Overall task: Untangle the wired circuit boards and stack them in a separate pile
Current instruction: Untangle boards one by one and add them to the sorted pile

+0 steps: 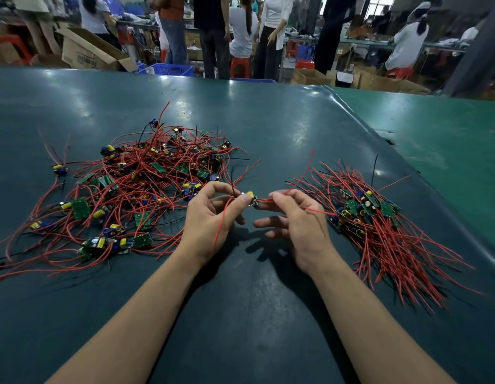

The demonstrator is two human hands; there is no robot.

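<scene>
board btwn both hands' pinches

the cardboard box beyond the table carries dark print, too blurred to read.

the small circuit board pinched between the left hand and right hand is mostly covered by fingertips; its parts are too small to tell. at 9 o'clock the tangled pile runs its red wires off the frame's edge. at 3 o'clock the sorted pile hides its lower boards under others.
</scene>
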